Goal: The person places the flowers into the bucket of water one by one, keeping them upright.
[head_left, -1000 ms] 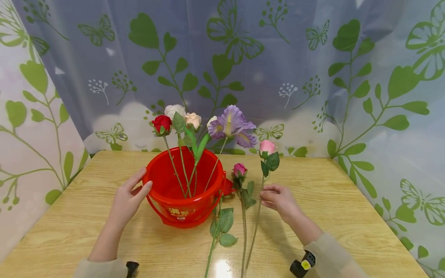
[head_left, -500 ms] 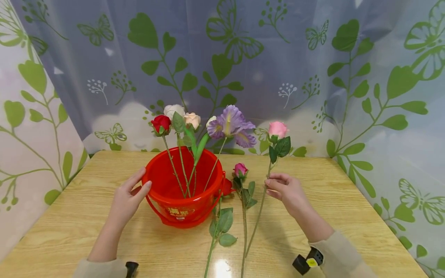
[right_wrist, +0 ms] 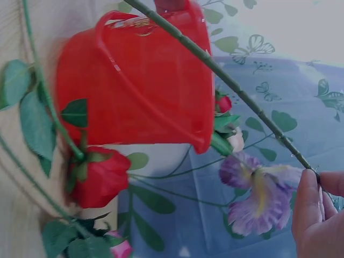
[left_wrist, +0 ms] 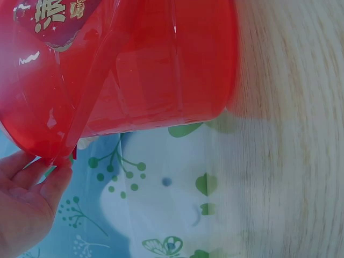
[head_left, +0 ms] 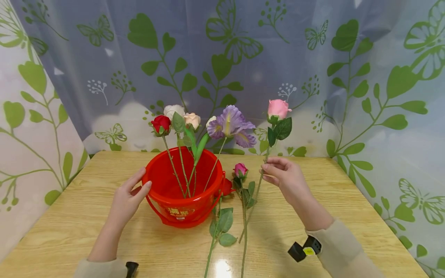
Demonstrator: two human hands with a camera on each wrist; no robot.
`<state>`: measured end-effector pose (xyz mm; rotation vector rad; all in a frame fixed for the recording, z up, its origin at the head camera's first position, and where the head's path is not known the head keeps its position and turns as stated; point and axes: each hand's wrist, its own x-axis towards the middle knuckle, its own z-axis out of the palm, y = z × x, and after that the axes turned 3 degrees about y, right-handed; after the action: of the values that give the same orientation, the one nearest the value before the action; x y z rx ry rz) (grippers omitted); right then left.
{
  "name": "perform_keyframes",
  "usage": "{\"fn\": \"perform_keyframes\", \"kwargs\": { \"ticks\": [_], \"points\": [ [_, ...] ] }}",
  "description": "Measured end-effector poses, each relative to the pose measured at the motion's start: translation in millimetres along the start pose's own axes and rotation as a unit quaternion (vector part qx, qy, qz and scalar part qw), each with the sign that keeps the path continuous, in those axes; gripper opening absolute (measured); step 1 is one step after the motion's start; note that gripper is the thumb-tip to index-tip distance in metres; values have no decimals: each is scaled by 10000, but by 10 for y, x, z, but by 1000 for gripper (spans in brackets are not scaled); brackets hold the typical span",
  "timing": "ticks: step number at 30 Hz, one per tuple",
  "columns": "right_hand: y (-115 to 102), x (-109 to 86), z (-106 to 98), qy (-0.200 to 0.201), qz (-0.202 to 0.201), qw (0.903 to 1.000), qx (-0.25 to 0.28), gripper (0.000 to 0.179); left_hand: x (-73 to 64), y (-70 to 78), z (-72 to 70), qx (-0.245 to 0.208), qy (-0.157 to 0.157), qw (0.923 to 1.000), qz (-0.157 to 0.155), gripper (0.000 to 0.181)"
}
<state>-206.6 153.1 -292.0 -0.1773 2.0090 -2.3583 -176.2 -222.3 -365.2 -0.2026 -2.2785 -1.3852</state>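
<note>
My left hand [head_left: 126, 199] pinches the left rim of a red plastic bucket [head_left: 203, 211]; the left wrist view shows thumb and fingertips at the rim's edge. Between thumb and fingers my right hand [head_left: 290, 183] holds the green stem of a pink rose [head_left: 278, 109], upright and slightly tilted, right of the bucket. The stem's lower end is over the table, behind another stem in the head view. Standing in the bucket are a red rose [head_left: 161, 124], a white flower [head_left: 174, 111], a peach rose [head_left: 192, 120], a pale tulip-like bud [head_left: 211, 121] and a purple iris [head_left: 232, 125].
Two more flowers lie on the wooden table [head_left: 330, 200] right of the bucket: a red rose [head_left: 226, 187], partly hidden by the bucket handle, and a magenta rose [head_left: 240, 170]. A curtain [head_left: 264, 73] printed with leaves and butterflies hangs behind the table.
My right hand has lifted the pink rose, raising its bloom from near the table's back edge to above the iris's height. My left hand and the bucket have stayed in place.
</note>
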Motion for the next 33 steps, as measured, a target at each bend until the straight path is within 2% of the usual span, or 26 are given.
{"fn": "perform_keyframes", "kwargs": {
  "ticks": [7, 13, 21, 28, 33],
  "points": [
    [-146, 76, 147, 86, -48, 9999, 40, 16, 2, -21, -4, 18, -29, 10000, 7, 49],
    [-270, 146, 274, 154, -183, 9992, 319, 20, 11, -41, -1, 15, -43, 10000, 21, 49],
    [-437, 246, 447, 293, -447, 9961, 703, 17, 9, -34, -5, 55, -69, 10000, 16, 49],
    [-494, 358, 633, 695, -758, 9893, 1035, 15, 10, -30, -14, 67, -72, 10000, 13, 49],
    [-459, 416, 793, 925, -1055, 9853, 971, 9, 11, -32, -20, 109, -52, 9999, 38, 49]
  ]
}}
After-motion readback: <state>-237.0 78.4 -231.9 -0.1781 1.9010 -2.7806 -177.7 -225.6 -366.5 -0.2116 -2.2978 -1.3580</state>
